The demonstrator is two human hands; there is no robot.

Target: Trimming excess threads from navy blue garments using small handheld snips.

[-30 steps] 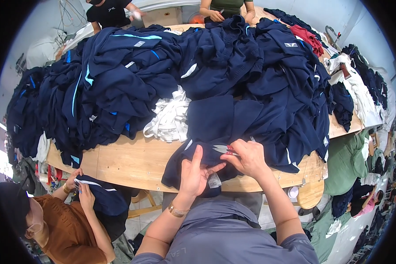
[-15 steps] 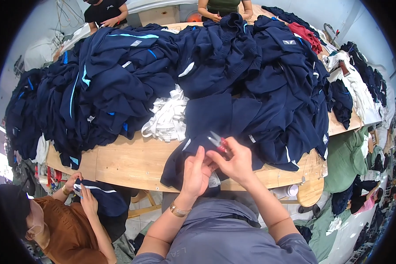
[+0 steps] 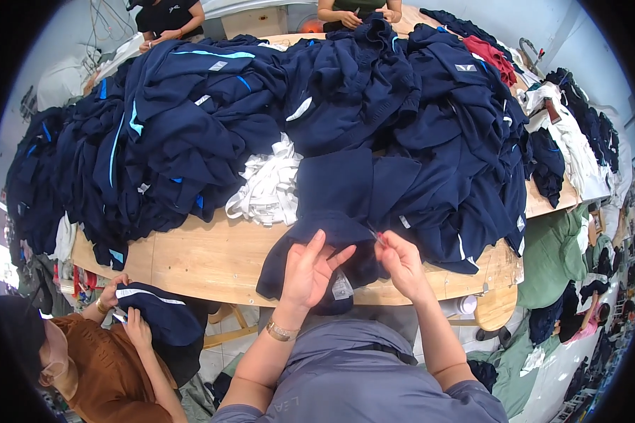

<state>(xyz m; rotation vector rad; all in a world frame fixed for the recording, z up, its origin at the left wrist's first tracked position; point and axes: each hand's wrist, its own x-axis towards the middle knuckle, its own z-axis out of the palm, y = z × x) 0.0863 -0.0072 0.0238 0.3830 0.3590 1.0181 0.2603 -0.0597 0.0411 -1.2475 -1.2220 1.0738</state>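
In front of me a navy garment [image 3: 289, 261] hangs partly over the table's near edge, a pale label [image 3: 342, 285] showing on its lower part. My left hand [image 3: 309, 273] lies against this cloth, its fingers spread apart. Closed around a small pair of red-handled thread snips [image 3: 379, 238], my right hand [image 3: 402, 264] is just right of the left one, over the same garment. The snips' blades point up and left; most of the handle is hidden in my fingers. Beyond both hands lies a flat navy piece [image 3: 335, 180].
Big heaps of navy garments [image 3: 183, 134] cover much of the wooden table [image 3: 183, 254]. A bundle of white strips [image 3: 268, 187] sits left of centre. At lower left a co-worker [image 3: 99, 359] handles a navy piece with a white stripe. Two people stand across the table.
My right hand has moved right and slightly down with the snips, away from my left hand. The left hand's fingers have spread over the garment. The lower-left co-worker's hand has shifted on their piece.
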